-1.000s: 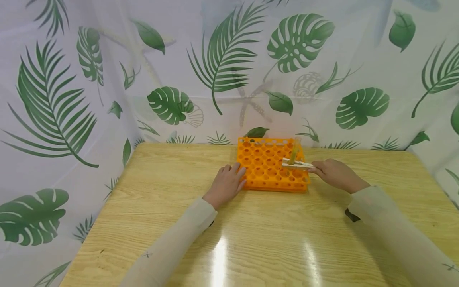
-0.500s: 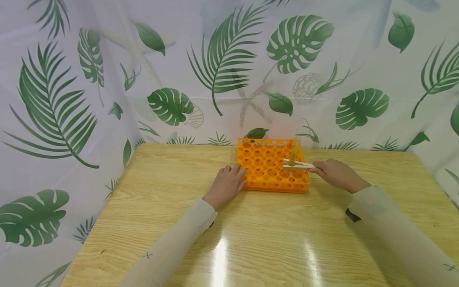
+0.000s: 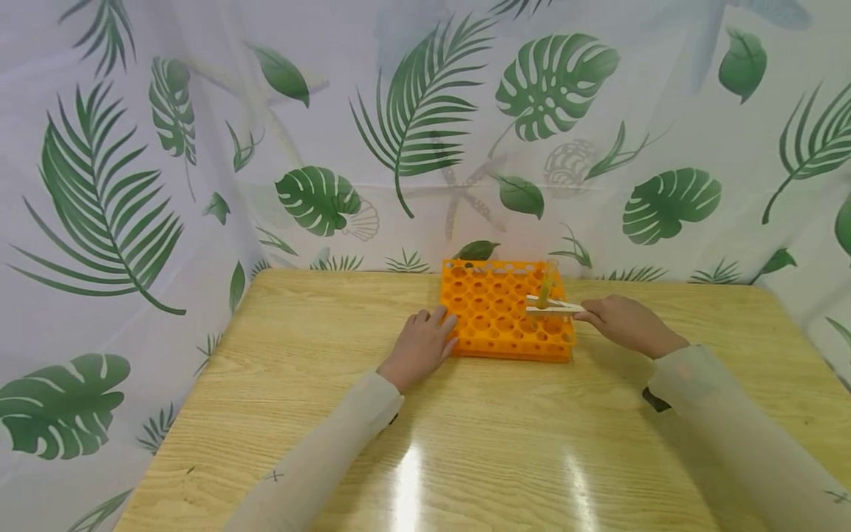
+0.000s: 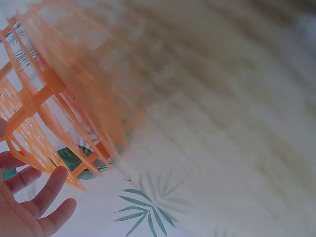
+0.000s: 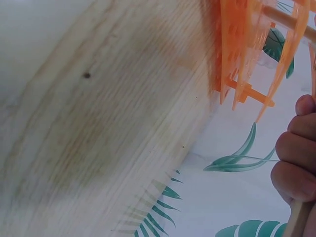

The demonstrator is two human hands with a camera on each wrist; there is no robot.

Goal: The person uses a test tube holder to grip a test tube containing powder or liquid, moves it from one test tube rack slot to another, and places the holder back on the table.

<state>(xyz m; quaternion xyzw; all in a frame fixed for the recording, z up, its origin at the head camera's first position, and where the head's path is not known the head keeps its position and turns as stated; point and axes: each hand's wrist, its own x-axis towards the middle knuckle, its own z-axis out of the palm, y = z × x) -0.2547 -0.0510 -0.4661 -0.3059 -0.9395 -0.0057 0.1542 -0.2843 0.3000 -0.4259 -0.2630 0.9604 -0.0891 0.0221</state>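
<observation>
In the head view an orange test tube rack (image 3: 492, 347) stands near the back of the table. My left hand (image 3: 420, 346) touches its front left corner, the fingers loosely spread in the left wrist view. My right hand (image 3: 621, 323) grips a pale wooden test tube clamp (image 3: 561, 309) from the right side. Between the clamp's arms a glass test tube (image 3: 547, 288) with yellowish contents stands nearly upright at the right part of the rack. Its lower end is partly hidden by the clamp. In the right wrist view curled fingers (image 5: 294, 168) wrap the clamp's handle (image 5: 300, 217).
The wood-grain table (image 3: 485, 443) reaches back to a white cloth (image 3: 399, 244) printed with green leaves, close behind the rack. The rack has rows of round holes. Light sleeves (image 3: 725, 414) lie over the near part of the table.
The clamp's tip shifts very slightly right and its arms are turned a little against the tube. The whole scene sinks slightly in the head view. Both hands stay about where they were.
</observation>
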